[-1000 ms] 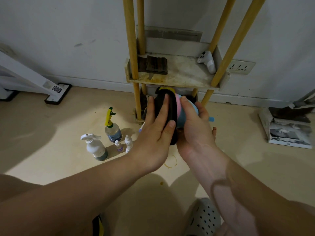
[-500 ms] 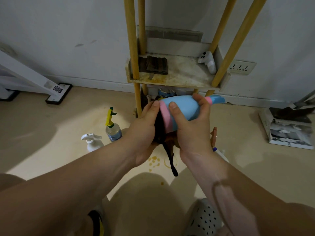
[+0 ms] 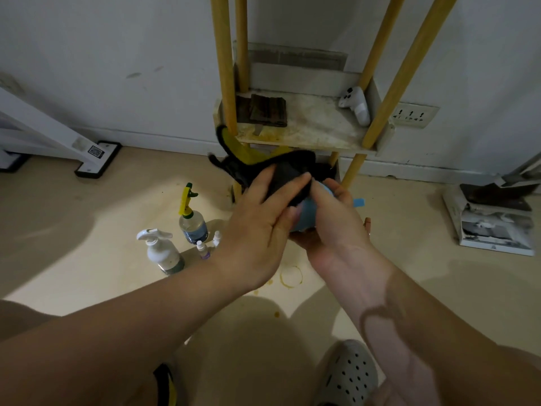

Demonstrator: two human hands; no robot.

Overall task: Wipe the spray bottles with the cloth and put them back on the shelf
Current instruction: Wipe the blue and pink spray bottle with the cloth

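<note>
"Two hands, both busy?"

"Yes. The left hand (image 3: 260, 227) lies with straight fingers on the black cloth (image 3: 281, 175), pressing it against the blue bottle (image 3: 306, 216). The right hand (image 3: 332, 227) curls round that bottle from below."

"Where is it all?"

"Held above the floor, in front of the shelf (image 3: 307, 133). On the floor to the left stand a white spray bottle (image 3: 161, 253), a clear bottle with a yellow trigger (image 3: 191, 222) and small bottles (image 3: 202, 249)."

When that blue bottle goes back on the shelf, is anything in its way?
Nothing solid blocks it. The blue bottle is held near the shelf, whose middle lies bare between a dark folded item and a white controller. Only the black cloth overlaps its front edge.
</note>
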